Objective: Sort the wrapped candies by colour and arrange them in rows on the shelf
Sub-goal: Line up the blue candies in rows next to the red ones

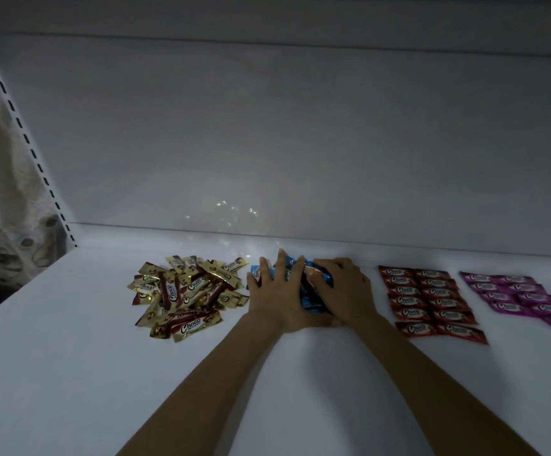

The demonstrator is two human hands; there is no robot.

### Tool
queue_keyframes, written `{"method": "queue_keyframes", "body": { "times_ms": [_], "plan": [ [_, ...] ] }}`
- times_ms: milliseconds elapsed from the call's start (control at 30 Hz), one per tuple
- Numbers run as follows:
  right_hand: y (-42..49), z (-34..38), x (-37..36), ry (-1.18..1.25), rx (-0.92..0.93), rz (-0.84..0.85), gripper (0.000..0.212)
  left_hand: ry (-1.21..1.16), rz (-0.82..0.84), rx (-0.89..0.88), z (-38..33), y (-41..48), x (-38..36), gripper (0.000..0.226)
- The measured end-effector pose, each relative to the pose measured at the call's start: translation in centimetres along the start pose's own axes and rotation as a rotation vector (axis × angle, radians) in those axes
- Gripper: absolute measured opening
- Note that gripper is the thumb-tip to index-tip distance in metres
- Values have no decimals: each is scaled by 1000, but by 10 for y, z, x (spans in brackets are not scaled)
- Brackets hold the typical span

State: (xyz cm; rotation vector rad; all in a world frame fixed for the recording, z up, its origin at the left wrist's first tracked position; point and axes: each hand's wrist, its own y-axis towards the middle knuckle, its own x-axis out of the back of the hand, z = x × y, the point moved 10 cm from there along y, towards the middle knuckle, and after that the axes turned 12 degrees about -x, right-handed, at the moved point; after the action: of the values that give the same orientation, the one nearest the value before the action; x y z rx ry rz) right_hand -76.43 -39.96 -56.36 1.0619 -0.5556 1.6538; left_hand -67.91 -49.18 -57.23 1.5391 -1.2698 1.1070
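On the white shelf (70, 373) lies a loose heap of gold and brown Choco candies (185, 291) at centre left. Just right of it is a small pile of blue candies (307, 291), mostly covered by both hands. My left hand (274, 294) lies flat on the pile's left side with fingers spread and straight. My right hand (346, 291) rests on its right side, fingers bent over the wrappers. Red candies (432, 301) lie in two neat columns further right. Purple candies (524, 297) lie in two columns at the far right.
The shelf's white back panel (300, 143) rises just behind the candies. A slotted upright rail (24, 133) runs along the left end, with patterned cloth beyond it. Bare shelf surface stretches in front of the candies toward me.
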Motion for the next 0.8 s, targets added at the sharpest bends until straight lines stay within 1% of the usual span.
{"method": "queue_keyframes", "body": {
  "times_ms": [67,200,267,333,400,467,567,667,733,800],
  "plan": [
    [0,-1,1,32,0,-3,43,-24,0,-26,0,4,-2,125],
    [-4,-1,2,128,-18,41,28,-72,-124,-151,-9,6,8,116],
    [-9,-1,5,188,-39,52,25,-77,-183,-181,-15,1,11,112],
    [-18,0,8,225,-42,63,23,-133,-212,-190,-19,-6,9,108],
    [-30,-1,9,201,-36,57,24,-196,-227,-201,-21,-15,5,103],
    [-47,-2,11,147,-27,42,28,-201,-231,-227,-26,-30,3,100],
    [-70,2,17,95,16,44,30,-143,-227,-248,-35,-55,3,100],
    [-83,10,20,121,21,78,39,-66,-212,-225,-37,-71,6,95],
    [-89,21,17,104,48,82,37,-37,-204,-185,-33,-76,11,99],
    [-95,33,12,164,76,119,35,4,-231,-163,-27,-80,16,116]
  ]
}}
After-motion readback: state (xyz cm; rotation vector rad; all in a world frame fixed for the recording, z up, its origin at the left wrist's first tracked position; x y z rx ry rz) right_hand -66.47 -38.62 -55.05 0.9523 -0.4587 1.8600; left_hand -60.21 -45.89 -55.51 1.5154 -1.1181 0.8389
